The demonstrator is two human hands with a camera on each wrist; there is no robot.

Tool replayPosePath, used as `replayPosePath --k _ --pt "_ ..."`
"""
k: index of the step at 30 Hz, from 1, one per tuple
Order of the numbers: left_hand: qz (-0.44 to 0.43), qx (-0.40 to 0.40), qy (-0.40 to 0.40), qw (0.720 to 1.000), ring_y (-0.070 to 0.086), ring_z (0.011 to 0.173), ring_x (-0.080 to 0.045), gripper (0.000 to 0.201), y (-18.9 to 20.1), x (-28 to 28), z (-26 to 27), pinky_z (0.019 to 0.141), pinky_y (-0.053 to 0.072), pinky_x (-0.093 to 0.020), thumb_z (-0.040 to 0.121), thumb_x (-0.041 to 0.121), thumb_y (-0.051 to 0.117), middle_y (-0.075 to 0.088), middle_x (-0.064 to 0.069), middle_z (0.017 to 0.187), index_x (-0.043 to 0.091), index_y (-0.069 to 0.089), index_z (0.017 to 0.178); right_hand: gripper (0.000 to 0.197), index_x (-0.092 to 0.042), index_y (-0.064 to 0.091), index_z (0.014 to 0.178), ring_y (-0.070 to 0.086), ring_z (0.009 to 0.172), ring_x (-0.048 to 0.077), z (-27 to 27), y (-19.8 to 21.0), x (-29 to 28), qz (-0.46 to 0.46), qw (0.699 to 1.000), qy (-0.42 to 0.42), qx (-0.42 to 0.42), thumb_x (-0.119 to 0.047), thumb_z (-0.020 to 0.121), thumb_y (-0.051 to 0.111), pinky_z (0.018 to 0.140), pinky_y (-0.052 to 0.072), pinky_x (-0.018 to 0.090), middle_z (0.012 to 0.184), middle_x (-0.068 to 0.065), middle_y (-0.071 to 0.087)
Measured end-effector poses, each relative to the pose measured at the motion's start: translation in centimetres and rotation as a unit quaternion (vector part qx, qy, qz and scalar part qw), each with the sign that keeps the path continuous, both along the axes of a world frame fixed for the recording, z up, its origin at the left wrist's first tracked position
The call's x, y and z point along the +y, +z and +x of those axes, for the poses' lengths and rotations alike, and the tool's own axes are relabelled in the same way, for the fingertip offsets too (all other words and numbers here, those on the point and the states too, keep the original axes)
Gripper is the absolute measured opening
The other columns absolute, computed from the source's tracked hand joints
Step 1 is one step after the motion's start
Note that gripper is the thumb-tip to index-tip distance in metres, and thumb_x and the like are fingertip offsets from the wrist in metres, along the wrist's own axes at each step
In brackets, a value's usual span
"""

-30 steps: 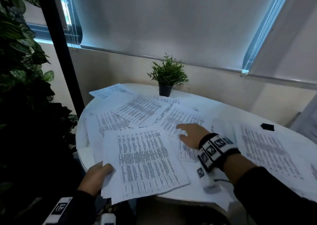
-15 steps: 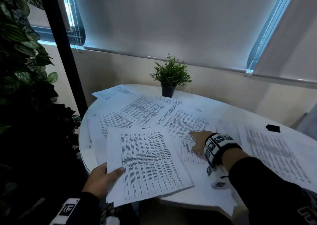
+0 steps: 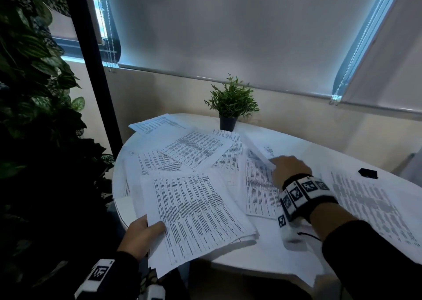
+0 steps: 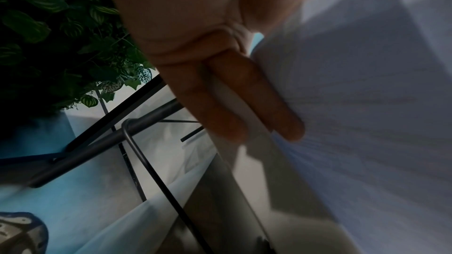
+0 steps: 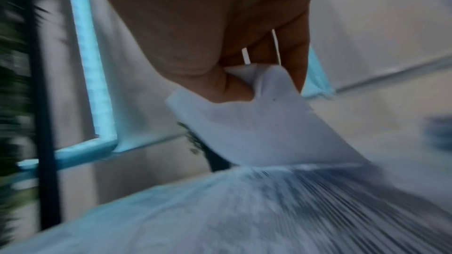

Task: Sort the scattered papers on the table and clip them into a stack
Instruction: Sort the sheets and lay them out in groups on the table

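Note:
Printed sheets lie scattered over a white round table [image 3: 251,261]. My left hand [image 3: 142,235] grips a gathered stack of papers [image 3: 196,213] at its lower left corner, thumb on top; in the left wrist view its fingers [image 4: 244,99] lie under the stack [image 4: 367,103]. My right hand [image 3: 288,170] pinches the corner of a single sheet [image 3: 258,153] near the table's middle and lifts it; the right wrist view shows that sheet [image 5: 264,123] curling up from thumb and fingers. A black binder clip [image 3: 367,173] sits at the right.
A small potted plant [image 3: 230,105] stands at the table's far edge. More sheets [image 3: 370,206] lie at the right and others [image 3: 196,149] at the back left. A large leafy plant [image 3: 34,117] and a dark post [image 3: 91,59] stand to the left.
My right hand slid back across the papers, then pinched a sheet's corner and raised it. My left hand shifted its grip along the stack's lower left edge.

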State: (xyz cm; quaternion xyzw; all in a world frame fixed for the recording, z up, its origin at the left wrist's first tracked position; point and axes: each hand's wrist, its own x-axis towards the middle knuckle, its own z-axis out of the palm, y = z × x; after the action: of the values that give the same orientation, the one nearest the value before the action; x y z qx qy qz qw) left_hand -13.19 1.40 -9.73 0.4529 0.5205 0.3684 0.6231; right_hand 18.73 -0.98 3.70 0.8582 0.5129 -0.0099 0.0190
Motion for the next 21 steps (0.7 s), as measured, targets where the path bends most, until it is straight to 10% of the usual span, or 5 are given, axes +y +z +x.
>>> replayPosePath --k 6,9,13,17,21 --pt "-0.029 -0.01 0.017 0.999 0.059 0.075 -0.02 0.032 -0.3 0.5 -0.3 0.082 0.04 -0.033 0.077 0.044 0.072 0.065 -0.006 0.087 0.013 0.064 0.08 0.059 -0.047 0.053 0.124 0.056 0.117 0.019 -7.9 -1.5 -3.8 0.013 0.951 0.301 0.064 0.0 0.09 0.041 0.104 0.042 0.04 0.135 -0.01 0.054" --pt "-0.12 -0.13 0.022 0.984 0.067 0.099 -0.028 0.065 0.5 0.5 -0.5 0.091 0.052 -0.045 0.082 0.066 0.051 0.067 -0.013 0.115 0.011 0.069 0.11 0.06 -0.037 0.053 0.129 0.054 0.115 0.024 -10.3 -3.7 -4.6 -0.089 0.91 0.405 0.007 0.006 0.088 0.043 0.101 0.039 0.041 0.126 0.0 0.059" --pt "-0.046 -0.087 0.008 0.995 0.065 0.099 -0.022 0.048 1.5 -0.3 0.0 0.091 0.047 -0.034 0.088 0.037 0.056 0.066 -0.002 0.108 0.003 0.06 0.122 0.051 -0.034 0.042 0.138 0.051 0.118 0.029 -11.0 -4.2 -5.0 -0.166 0.883 0.438 0.035 -0.011 0.092 0.046 0.097 0.041 0.039 0.128 0.005 0.054" --pt "0.005 0.012 0.005 1.0 0.064 0.076 -0.025 0.008 0.8 -0.3 -0.1 0.067 0.047 -0.03 0.088 0.0 0.061 0.071 -0.017 0.085 -0.004 0.066 0.084 0.065 -0.032 0.026 0.146 0.025 0.141 0.015 -6.5 -1.6 -4.4 -0.149 0.902 0.338 0.223 -0.045 0.09 0.056 0.116 0.019 0.035 0.154 -0.004 0.027" --pt "0.018 0.008 0.025 0.999 0.057 0.075 -0.025 0.012 0.9 -0.6 0.4 0.065 0.039 -0.027 0.091 -0.002 0.057 0.063 -0.009 0.077 -0.005 0.061 0.08 0.076 -0.02 0.025 0.141 0.039 0.128 0.027 -1.2 -2.6 -3.8 -0.256 0.945 0.205 0.008 -0.018 0.077 0.065 0.103 0.04 0.045 0.137 0.008 0.039"
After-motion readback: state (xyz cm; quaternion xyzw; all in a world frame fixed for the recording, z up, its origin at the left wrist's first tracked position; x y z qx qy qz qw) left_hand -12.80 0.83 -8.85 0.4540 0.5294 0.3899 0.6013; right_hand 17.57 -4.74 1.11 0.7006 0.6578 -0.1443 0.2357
